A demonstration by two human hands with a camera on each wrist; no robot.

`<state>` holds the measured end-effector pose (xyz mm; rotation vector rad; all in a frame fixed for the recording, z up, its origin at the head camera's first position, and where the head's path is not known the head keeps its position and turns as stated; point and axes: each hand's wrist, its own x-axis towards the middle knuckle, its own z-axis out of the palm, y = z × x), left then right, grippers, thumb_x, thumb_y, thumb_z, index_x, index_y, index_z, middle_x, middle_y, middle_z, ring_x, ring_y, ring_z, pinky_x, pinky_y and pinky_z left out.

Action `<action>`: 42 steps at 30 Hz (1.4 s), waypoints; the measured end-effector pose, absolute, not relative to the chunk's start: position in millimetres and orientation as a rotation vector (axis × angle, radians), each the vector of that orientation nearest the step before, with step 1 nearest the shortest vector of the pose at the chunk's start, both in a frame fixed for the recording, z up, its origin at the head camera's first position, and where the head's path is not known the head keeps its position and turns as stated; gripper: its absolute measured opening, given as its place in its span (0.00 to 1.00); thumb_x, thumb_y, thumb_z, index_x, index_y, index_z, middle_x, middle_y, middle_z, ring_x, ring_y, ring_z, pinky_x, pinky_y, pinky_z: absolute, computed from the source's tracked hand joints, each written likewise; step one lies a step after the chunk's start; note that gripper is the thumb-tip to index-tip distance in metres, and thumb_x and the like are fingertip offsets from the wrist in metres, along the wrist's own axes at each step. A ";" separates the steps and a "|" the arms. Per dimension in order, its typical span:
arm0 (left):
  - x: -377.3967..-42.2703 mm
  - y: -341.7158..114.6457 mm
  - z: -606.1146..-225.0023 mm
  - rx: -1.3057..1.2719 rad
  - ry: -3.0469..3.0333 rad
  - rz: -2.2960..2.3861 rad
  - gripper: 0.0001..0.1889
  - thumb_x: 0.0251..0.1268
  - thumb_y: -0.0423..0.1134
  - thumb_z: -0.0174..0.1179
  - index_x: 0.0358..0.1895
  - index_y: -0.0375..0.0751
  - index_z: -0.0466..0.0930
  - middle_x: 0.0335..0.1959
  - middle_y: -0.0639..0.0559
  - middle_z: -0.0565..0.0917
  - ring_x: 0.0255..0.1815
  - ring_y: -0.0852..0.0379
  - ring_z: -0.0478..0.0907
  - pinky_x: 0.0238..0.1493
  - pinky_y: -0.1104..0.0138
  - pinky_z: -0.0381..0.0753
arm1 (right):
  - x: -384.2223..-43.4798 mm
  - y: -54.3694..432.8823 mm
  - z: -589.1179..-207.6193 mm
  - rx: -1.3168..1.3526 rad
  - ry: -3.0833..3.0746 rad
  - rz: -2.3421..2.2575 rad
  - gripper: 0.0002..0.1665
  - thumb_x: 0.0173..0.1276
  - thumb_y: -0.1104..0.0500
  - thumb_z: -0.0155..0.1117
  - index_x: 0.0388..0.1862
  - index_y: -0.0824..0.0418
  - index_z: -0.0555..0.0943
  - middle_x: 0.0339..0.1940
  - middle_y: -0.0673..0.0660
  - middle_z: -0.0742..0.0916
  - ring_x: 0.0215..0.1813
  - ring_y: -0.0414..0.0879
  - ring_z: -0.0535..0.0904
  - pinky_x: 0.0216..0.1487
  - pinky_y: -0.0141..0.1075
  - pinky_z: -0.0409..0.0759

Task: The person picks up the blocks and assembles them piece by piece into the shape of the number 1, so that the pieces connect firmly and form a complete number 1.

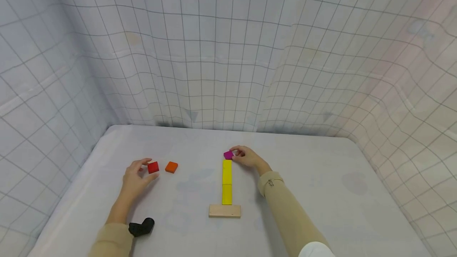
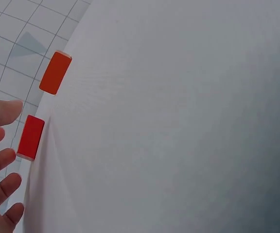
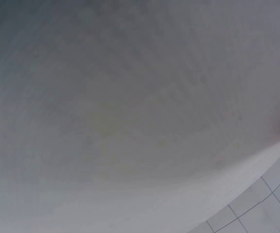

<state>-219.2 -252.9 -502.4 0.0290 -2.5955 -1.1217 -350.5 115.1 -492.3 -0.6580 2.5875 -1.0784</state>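
Note:
My right hand [image 1: 247, 156] pinches a purple block [image 1: 228, 155] at the far end of a row, with thumb and finger at its right side. Two yellow blocks [image 1: 227, 172] lie end to end below it, running down to a plain wooden block [image 1: 224, 211] set crosswise. At the left, my left hand [image 1: 137, 175] has thumb and fingers spread around a red block [image 1: 153, 167], apart from it in the left wrist view. An orange block [image 2: 56, 72] lies just beyond the red one. Only a sliver of the right hand shows in the right wrist view.
A white cloth covers the table [image 1: 303, 193]. White grid-patterned curtains [image 1: 228, 70] hang behind and along both sides. A black wrist-worn device [image 1: 141, 227] sits at the left sleeve, and a white round piece [image 1: 315, 250] at the right sleeve.

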 end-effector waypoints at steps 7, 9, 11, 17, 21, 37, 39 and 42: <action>-220.4 -260.4 -506.5 0.053 -2.615 -1.135 0.26 0.53 0.36 0.64 0.56 0.34 0.68 0.49 0.35 0.69 0.48 0.39 0.64 0.48 0.47 0.60 | -349.3 114.7 -490.7 -0.650 2.583 -1.081 0.18 0.66 0.61 0.58 0.54 0.60 0.75 0.35 0.53 0.76 0.37 0.44 0.69 0.43 0.34 0.67; -220.7 -262.7 -508.2 0.044 -2.615 -1.124 0.26 0.53 0.36 0.64 0.56 0.34 0.69 0.48 0.35 0.70 0.47 0.40 0.65 0.48 0.49 0.62 | -349.3 114.9 -491.0 -0.660 2.591 -1.077 0.18 0.65 0.61 0.58 0.54 0.60 0.75 0.35 0.53 0.76 0.37 0.44 0.69 0.44 0.34 0.68; -220.6 -264.8 -509.1 0.034 -2.622 -1.119 0.26 0.54 0.37 0.64 0.56 0.34 0.69 0.48 0.35 0.70 0.47 0.41 0.66 0.48 0.49 0.64 | -349.4 115.1 -491.3 -0.683 2.598 -1.072 0.18 0.65 0.61 0.57 0.54 0.61 0.74 0.35 0.54 0.76 0.37 0.44 0.69 0.43 0.34 0.68; -222.0 -270.2 -512.1 -0.001 -2.621 -1.095 0.26 0.53 0.37 0.65 0.55 0.32 0.69 0.45 0.35 0.72 0.44 0.41 0.68 0.47 0.50 0.66 | -349.5 115.8 -491.4 -0.677 2.596 -1.079 0.18 0.66 0.61 0.57 0.54 0.61 0.74 0.35 0.54 0.76 0.37 0.44 0.69 0.44 0.35 0.68; -223.7 -272.4 -514.5 -0.019 -2.616 -1.061 0.26 0.52 0.37 0.66 0.54 0.31 0.70 0.43 0.35 0.73 0.44 0.41 0.69 0.46 0.50 0.66 | -349.1 115.8 -490.2 -0.684 2.595 -1.075 0.18 0.66 0.61 0.57 0.55 0.61 0.74 0.35 0.54 0.76 0.37 0.44 0.69 0.44 0.35 0.68; -223.8 -271.1 -518.4 -0.084 -2.605 -0.915 0.22 0.53 0.38 0.65 0.50 0.31 0.73 0.43 0.32 0.73 0.43 0.39 0.67 0.43 0.50 0.62 | -348.8 113.0 -489.5 -0.607 2.584 -1.084 0.17 0.66 0.62 0.57 0.54 0.59 0.75 0.36 0.53 0.76 0.37 0.44 0.68 0.44 0.34 0.67; -223.3 -270.8 -518.4 -0.082 -2.605 -0.917 0.21 0.55 0.39 0.64 0.49 0.31 0.73 0.43 0.32 0.73 0.43 0.38 0.67 0.44 0.49 0.62 | -348.4 112.9 -489.3 -0.602 2.583 -1.082 0.17 0.66 0.62 0.58 0.54 0.59 0.75 0.36 0.53 0.76 0.37 0.44 0.68 0.44 0.34 0.67; -222.8 -270.3 -517.9 -0.067 -2.609 -0.918 0.21 0.56 0.40 0.63 0.49 0.31 0.73 0.44 0.31 0.72 0.44 0.38 0.66 0.44 0.48 0.62 | -348.2 113.1 -489.0 -0.613 2.580 -1.080 0.17 0.65 0.61 0.58 0.54 0.59 0.75 0.36 0.54 0.76 0.38 0.45 0.69 0.44 0.35 0.68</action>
